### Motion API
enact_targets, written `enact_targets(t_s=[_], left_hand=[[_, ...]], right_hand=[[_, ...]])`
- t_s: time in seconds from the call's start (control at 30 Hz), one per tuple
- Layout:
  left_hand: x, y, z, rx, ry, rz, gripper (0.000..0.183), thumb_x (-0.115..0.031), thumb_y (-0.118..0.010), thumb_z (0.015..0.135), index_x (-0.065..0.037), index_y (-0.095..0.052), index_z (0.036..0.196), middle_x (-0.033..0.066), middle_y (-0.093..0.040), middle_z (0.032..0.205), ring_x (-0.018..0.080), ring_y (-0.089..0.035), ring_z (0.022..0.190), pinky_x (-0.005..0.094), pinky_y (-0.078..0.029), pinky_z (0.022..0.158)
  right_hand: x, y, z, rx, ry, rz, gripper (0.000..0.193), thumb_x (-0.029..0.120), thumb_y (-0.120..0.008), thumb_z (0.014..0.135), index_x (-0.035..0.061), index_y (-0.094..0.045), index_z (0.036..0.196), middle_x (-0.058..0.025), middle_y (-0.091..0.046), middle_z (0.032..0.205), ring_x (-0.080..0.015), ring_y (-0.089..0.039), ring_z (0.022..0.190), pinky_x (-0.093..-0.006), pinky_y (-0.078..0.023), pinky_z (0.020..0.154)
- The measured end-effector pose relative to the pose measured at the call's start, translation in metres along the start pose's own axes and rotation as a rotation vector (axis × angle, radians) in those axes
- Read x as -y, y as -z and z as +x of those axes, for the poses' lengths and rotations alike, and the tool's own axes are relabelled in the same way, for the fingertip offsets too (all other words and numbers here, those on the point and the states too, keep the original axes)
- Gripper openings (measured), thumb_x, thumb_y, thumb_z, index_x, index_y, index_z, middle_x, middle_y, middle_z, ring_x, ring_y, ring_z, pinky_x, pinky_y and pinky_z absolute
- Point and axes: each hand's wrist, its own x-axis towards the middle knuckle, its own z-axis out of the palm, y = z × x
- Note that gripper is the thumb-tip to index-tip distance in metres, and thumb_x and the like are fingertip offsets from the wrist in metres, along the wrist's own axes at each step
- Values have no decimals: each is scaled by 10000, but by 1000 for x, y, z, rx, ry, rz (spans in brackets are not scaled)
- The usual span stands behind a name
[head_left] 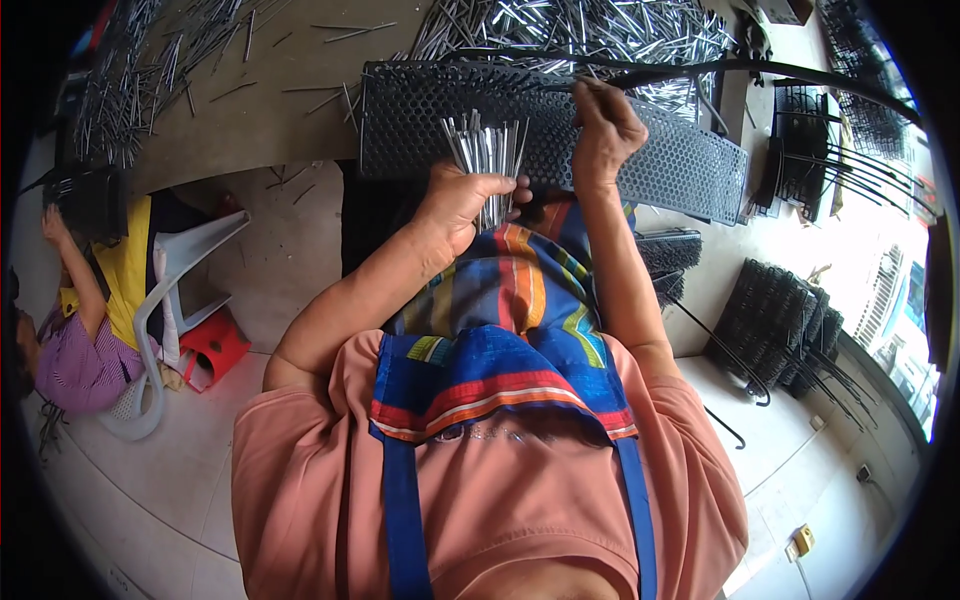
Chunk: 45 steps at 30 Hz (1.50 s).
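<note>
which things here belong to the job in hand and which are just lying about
Seemingly in use:
- bundle of metal strips, in the left hand
- perforated panel, right hand near it
- loose strips beyond

Apparently lying about:
- red object at left
- black stack at right

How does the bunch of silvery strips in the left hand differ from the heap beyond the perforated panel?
The bunch points mostly one way, gripped in the left hand; the heap lies jumbled in many directions. The bunch is small; the heap is far larger. Both consist of thin, silvery strips.
</note>
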Motion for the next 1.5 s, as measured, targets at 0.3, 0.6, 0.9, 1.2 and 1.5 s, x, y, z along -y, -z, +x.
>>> enact_targets(t_s=[0.3, 0.6, 0.9, 1.2, 1.5], left_hand=[[-1, 1, 3, -1, -44, 61, 159, 85, -611, 777, 57, -637, 931, 170, -691, 843, 246, -691, 682, 336, -568, 576], [-7, 1, 5, -22, 19, 25, 187, 95, -604, 767, 69, -632, 950, 182, -691, 844, 259, -695, 685, 338, -569, 587], [-8, -2, 7, 11, 18, 4, 185, 99, -603, 768, 59, -639, 945, 174, -693, 848, 259, -695, 689, 336, -567, 589], [-9, -3, 8, 44, 47, 1, 186, 105, -600, 771, 46, -653, 940, 156, -694, 823, 254, -696, 685, 333, -563, 581], [-1, -13, 4, 10, -93, 67, 157, 45, -626, 797, -3, -670, 940, 115, -689, 806, 216, -691, 663, 325, -558, 538]], right_hand=[[9, -3, 10, 229, 212, -480, 104, -1, -744, 746, 11, -731, 849, -57, -700, 765, -91, -637, 677, -228, -497, 630], [10, 0, 11, 292, 374, -607, 132, 25, -753, 749, 26, -734, 879, -76, -707, 783, -125, -671, 682, -237, -501, 612], [12, 1, 19, 304, 445, -691, 161, 63, -710, 803, 64, -726, 962, -91, -682, 801, -203, -681, 684, -289, -498, 601], [18, 19, 8, 304, 406, -619, 116, 158, -694, 840, 49, -712, 874, -45, -647, 709, -133, -558, 518, -290, -415, 477], [32, 32, -12, 429, -626, -56, 98, 103, -701, 834, 31, -679, 772, 10, -596, 636, -44, -442, 479, -206, -314, 447]])
